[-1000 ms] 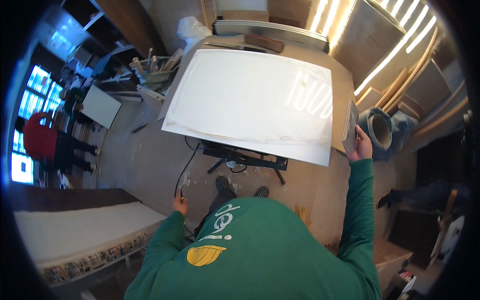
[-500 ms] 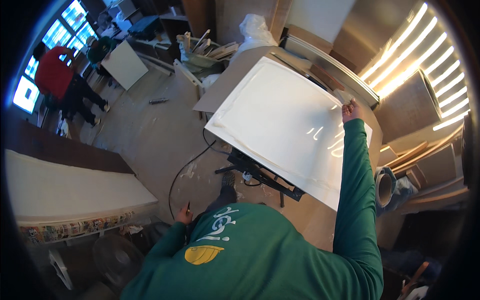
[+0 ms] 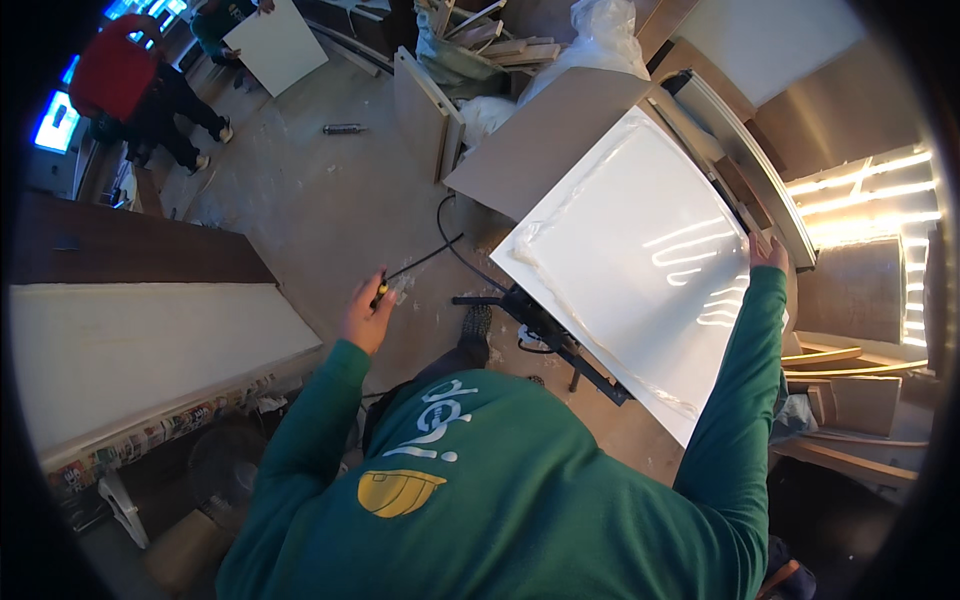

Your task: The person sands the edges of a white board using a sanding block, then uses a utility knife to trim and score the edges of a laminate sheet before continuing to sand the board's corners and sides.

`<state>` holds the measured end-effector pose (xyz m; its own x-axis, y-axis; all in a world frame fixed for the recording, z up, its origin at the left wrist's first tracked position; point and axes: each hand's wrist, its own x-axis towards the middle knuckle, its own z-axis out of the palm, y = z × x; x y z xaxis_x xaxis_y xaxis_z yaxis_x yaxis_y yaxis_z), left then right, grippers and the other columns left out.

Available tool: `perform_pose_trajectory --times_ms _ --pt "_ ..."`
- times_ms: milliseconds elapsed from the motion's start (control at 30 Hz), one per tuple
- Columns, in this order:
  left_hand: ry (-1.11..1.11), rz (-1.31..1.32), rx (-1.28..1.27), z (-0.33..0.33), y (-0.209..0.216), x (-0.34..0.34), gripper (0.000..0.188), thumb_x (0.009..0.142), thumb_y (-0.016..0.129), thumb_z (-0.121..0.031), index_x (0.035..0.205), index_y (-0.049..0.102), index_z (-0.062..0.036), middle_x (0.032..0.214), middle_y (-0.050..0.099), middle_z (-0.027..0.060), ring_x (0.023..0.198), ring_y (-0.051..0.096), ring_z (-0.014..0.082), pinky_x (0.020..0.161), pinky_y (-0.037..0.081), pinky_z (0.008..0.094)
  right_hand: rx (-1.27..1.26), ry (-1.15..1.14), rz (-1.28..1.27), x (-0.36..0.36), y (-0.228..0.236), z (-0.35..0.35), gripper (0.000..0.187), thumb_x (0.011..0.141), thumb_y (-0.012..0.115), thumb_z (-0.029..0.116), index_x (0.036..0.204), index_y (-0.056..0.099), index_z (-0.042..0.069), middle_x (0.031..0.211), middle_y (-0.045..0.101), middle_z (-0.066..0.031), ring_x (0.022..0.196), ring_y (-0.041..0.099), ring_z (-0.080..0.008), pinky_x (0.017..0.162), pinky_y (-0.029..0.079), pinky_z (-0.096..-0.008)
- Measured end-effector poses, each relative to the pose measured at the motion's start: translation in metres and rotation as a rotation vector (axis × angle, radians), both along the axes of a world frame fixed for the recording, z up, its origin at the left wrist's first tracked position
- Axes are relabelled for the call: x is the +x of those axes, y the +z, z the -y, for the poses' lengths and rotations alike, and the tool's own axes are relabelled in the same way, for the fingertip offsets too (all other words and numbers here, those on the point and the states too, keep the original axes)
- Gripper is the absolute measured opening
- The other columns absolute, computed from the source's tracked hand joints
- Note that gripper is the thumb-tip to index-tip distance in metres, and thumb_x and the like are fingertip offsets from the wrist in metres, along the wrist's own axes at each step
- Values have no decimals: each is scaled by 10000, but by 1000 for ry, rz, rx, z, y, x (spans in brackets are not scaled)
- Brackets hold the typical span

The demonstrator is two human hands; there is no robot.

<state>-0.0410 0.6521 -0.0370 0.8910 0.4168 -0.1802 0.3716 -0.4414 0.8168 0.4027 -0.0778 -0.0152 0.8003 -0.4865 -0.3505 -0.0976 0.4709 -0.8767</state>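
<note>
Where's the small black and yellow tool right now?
In the head view, the small tool is in the left hand, left of the white panel.

Count, head view.

Hands of the wearer: two. Left hand [image 3: 365, 318], right hand [image 3: 768, 252].

Small black-and-yellow tools: one, the tool [image 3: 380, 291] in the left hand.

Large glossy white panels: one, the white panel [image 3: 640, 265] under the right hand.

Brown boards lying flat behind that panel: one, the brown board [image 3: 545, 140].

Smaller white boards far off on the floor: one, the white board [image 3: 272, 42].

Long pale slabs at left: one, the pale slab [image 3: 140, 345].

Black cables on the floor: one, the cable [image 3: 445, 235].

Other people: one certain, the person in red [image 3: 125, 85]; a second figure beside the far white board cannot be made out fully.

Plastic-wrapped bundles: one, the bundle [image 3: 600, 35].

Loose timber offcuts at top: too jumbled to count.
</note>
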Motion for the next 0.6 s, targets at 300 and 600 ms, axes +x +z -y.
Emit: perform_pose_trajectory --times_ms 300,600 --pt "-45 372 -1056 90 96 116 377 1078 546 -243 1377 594 -18 928 545 -9 657 505 43 615 456 203 -291 687 -91 -241 113 -260 257 1075 520 207 1161 630 -8 787 666 -106 804 700 -224 808 567 -361" --pt "-575 473 -730 195 135 166 434 1060 559 -283 1410 567 -26 1094 571 99 1086 512 242 1006 413 337 -389 1052 -151 -324 155 -397 744 862 709 34 1520 365 -11 1368 543 -108 1268 556 -214 1082 463 -396"
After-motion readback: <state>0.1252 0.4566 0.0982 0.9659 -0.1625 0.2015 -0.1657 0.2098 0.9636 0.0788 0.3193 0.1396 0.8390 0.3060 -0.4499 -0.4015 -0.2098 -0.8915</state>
